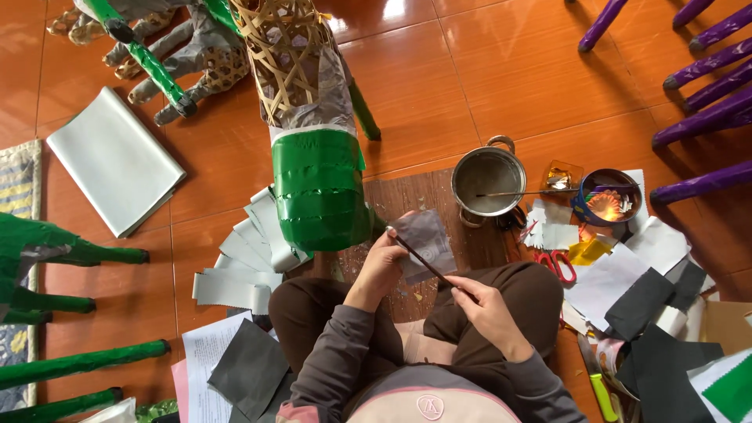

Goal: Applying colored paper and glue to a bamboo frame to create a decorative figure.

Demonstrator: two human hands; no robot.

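Head view: two hands work over the lap.
Left hand (pixel 381 265) fingers pinch one grey paper piece (pixel 425 244); right hand (pixel 484 307) fingers grip one thin brush (pixel 427 263) laid across it.

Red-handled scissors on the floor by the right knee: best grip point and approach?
Take the scissors by the red handle loops, coming from above on the person's right. The loops lie exposed on the floor beside the white paper scraps; the blades look partly hidden.

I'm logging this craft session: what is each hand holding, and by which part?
The left hand pinches a small grey paper piece at its left edge. The right hand holds a thin dark brush by its rear handle end.
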